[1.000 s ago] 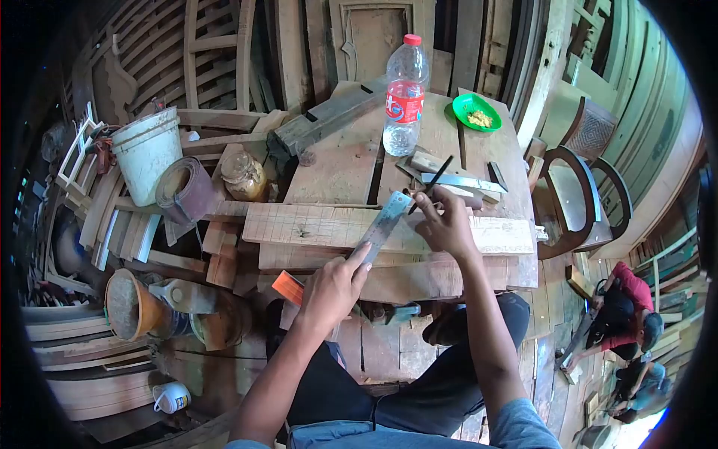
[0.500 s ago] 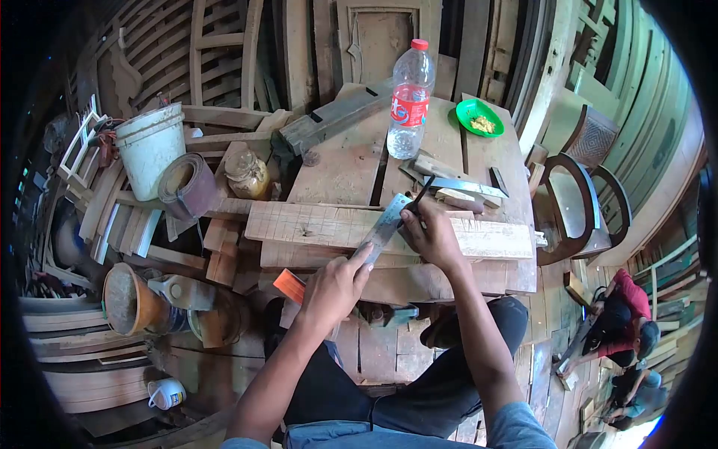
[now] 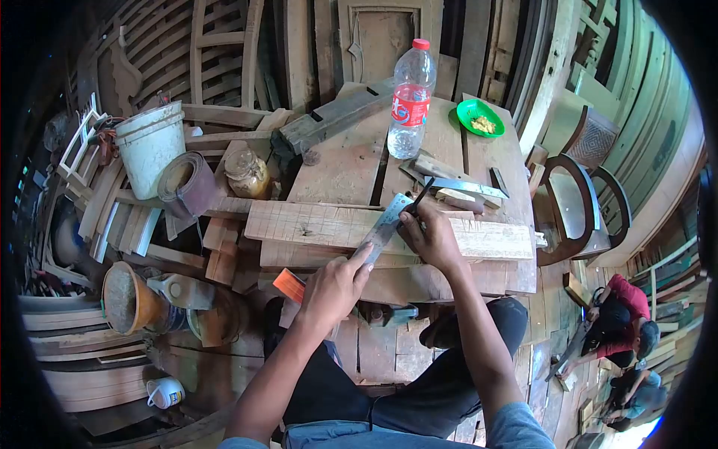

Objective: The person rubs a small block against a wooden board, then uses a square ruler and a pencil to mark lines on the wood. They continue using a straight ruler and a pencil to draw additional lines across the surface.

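Note:
A flat metal blade [image 3: 383,233] with a hole near its far end slants over a long light wooden board [image 3: 310,223]. My left hand [image 3: 334,288] is closed on the blade's near end, fingers pressed along it. A bright orange piece [image 3: 289,285] sticks out beside my left wrist; whether it joins the blade is hidden. My right hand [image 3: 431,238] is closed around a thin dark rod-like tool [image 3: 422,193], at the blade's far end. Just beyond lie a curved pale blade [image 3: 467,187] and wooden-handled pieces [image 3: 437,169].
On the worktable [image 3: 340,168] stand a water bottle [image 3: 411,105] and a green bowl [image 3: 479,118] with food bits. A white bucket [image 3: 149,146], sanding roll [image 3: 185,183] and jar [image 3: 247,175] are left. Chair parts [image 3: 580,194] stand right; two people [image 3: 624,322] work on the floor.
My hands, the blade and the dark tool stay almost in place. At the right, the person in red has shifted slightly.

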Available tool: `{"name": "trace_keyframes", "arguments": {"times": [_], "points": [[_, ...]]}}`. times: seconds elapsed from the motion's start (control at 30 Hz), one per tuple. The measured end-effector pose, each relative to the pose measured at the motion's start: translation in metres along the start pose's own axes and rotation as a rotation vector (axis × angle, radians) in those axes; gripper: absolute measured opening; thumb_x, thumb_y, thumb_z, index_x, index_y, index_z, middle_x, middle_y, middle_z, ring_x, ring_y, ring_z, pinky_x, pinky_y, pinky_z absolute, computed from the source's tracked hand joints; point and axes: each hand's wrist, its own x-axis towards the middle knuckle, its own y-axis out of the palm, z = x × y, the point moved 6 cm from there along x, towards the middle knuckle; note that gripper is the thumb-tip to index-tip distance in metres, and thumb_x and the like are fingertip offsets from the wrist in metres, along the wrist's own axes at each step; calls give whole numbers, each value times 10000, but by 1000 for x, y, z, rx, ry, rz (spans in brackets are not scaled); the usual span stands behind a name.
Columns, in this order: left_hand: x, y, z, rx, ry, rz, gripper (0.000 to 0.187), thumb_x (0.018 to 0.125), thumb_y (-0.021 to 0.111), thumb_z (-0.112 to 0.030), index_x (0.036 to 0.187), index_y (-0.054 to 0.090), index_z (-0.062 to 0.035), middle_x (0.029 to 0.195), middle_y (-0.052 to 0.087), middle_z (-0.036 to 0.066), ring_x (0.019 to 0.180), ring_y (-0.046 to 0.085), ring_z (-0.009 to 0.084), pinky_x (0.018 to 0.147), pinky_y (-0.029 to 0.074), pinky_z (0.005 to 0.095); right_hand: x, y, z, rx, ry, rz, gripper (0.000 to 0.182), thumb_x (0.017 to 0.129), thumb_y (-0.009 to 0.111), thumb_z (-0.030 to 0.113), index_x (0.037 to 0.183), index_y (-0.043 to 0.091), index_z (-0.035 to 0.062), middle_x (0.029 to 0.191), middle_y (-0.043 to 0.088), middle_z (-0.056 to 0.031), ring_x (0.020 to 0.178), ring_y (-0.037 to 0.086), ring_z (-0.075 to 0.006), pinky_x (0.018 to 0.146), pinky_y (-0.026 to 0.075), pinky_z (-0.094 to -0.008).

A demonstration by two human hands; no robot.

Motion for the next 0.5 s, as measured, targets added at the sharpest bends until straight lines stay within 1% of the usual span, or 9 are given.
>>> {"name": "trace_keyframes", "arguments": {"times": [0.1, 0.2, 0.4, 0.5], "points": [[0, 0, 1, -13, 9, -13, 451, 1179, 660, -298, 1588, 703, -112, 1008, 781, 298, 966, 773, 516, 847, 600, 598, 0, -1, 2, -15, 20, 3, 225, 1109, 757, 191, 1107, 710, -30, 1016, 768, -312, 947, 750, -526, 813, 575, -551], [0, 1, 1, -15, 6, -18, 450, 1178, 662, -296, 1587, 704, -112, 1012, 780, 297, 968, 770, 519, 850, 600, 597, 2, -2, -3, 0, 24, -61, 221, 1108, 755, 184, 1101, 715, -33, 1019, 758, -304, 954, 738, -522, 824, 573, -554], [0, 1, 2, -10, 14, -26, 454, 1173, 668, -297, 1591, 703, -121, 1016, 780, 292, 960, 768, 515, 842, 596, 598, 1, -1, -2, -53, -18, -68, 199, 1090, 768, 168, 1095, 734, -28, 1005, 710, -276, 946, 696, -504, 836, 563, -557], [-1, 1, 0, -5, 10, -29, 455, 1173, 669, -296, 1594, 702, -126, 999, 776, 291, 946, 769, 510, 832, 592, 600, 5, -5, -4, -53, -59, -182, 187, 1083, 771, 158, 1082, 736, -26, 995, 710, -274, 965, 698, -496, 836, 567, -553]]}}
